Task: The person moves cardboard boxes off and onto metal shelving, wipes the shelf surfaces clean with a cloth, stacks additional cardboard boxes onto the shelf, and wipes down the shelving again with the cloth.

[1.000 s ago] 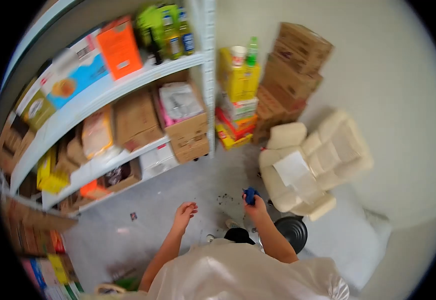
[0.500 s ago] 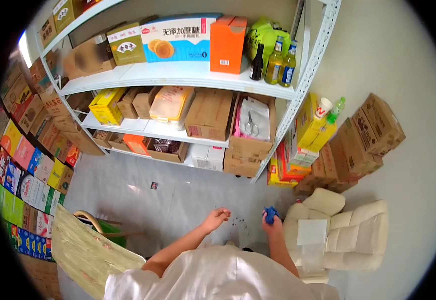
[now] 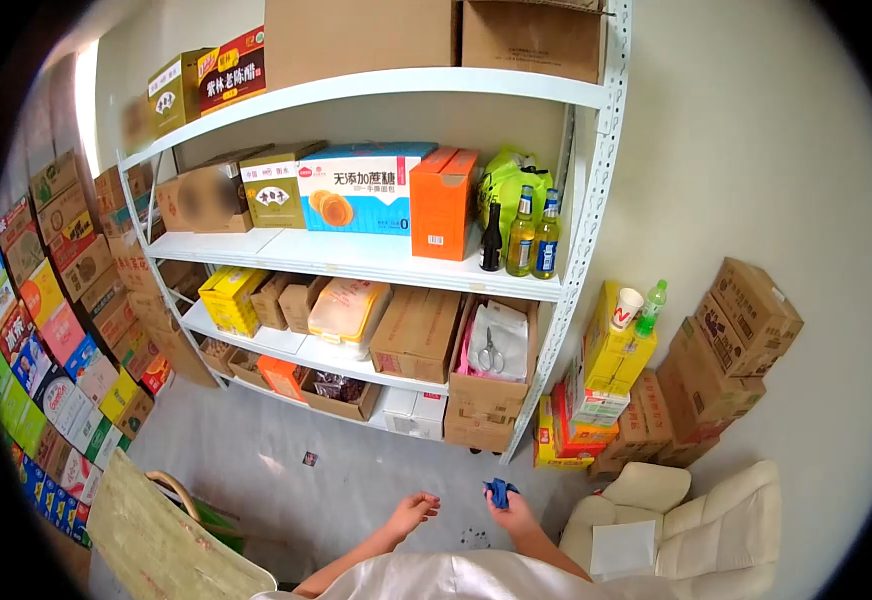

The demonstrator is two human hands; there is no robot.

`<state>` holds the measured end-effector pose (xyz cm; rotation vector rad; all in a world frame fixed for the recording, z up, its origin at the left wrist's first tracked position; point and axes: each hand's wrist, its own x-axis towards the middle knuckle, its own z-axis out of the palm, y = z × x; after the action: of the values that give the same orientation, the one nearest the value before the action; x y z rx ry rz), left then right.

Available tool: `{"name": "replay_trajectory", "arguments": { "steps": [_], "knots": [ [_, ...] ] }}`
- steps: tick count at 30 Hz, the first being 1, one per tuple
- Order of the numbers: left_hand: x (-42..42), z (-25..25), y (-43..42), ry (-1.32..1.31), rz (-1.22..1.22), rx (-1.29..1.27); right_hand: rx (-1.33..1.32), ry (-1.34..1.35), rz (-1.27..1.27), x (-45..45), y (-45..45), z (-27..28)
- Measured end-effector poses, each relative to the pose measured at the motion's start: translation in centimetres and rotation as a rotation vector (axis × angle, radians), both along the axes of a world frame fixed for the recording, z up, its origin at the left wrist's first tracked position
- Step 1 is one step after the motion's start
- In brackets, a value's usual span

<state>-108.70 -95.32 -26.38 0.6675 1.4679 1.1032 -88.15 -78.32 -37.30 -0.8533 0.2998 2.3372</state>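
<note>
My right hand (image 3: 512, 510) is closed around a crumpled blue cloth-like item (image 3: 499, 492), low in the view and right of centre. To its left, my left hand (image 3: 415, 512) hangs in the air with its fingers slightly curled and apart, holding nothing visible. Both hands are over the grey floor (image 3: 356, 490), in front of the white metal shelf unit (image 3: 356, 260). Small dark bits (image 3: 474, 538) lie on the floor between and below the hands.
Boxes and bottles (image 3: 521, 240) fill the shelves. Scissors (image 3: 491, 350) lie in an open carton. Right are stacked cartons (image 3: 726, 350), a yellow box (image 3: 616, 350) and a cream chair (image 3: 721, 525) bearing a white sheet. A worn board (image 3: 156, 530) and colourful boxes (image 3: 66, 400) are left.
The view has swung left and up, showing more of the shelves and left-hand boxes. My right hand still holds the blue item and has moved closer to my left hand.
</note>
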Motion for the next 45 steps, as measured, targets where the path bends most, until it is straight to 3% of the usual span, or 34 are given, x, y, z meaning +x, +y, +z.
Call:
{"name": "replay_trajectory", "arguments": {
  "steps": [12,17,28,33,39,45],
  "knots": [
    [1.7,1.1,1.6,-0.005,-0.025,0.048,-0.019,-0.149,-0.070,3.4,0.5,1.3],
    [3.0,2.8,2.7,0.029,-0.041,0.097,0.016,-0.092,-0.075,3.7,-0.2,2.7],
    [5.2,1.2,0.7,-0.015,0.051,0.167,-0.038,-0.088,-0.023,5.0,-1.3,-3.9],
    [2.3,-0.3,-1.5,-0.056,0.244,0.119,0.046,-0.140,0.109,1.7,-1.6,-5.3],
    [-3.4,-0.5,-1.5,-0.082,0.398,0.128,0.024,-0.073,0.045,-6.6,0.0,1.3],
    [-10.3,1.1,-0.2,-0.074,0.419,0.177,0.185,-0.084,0.111,-14.3,3.5,-1.0]
  ]
}}
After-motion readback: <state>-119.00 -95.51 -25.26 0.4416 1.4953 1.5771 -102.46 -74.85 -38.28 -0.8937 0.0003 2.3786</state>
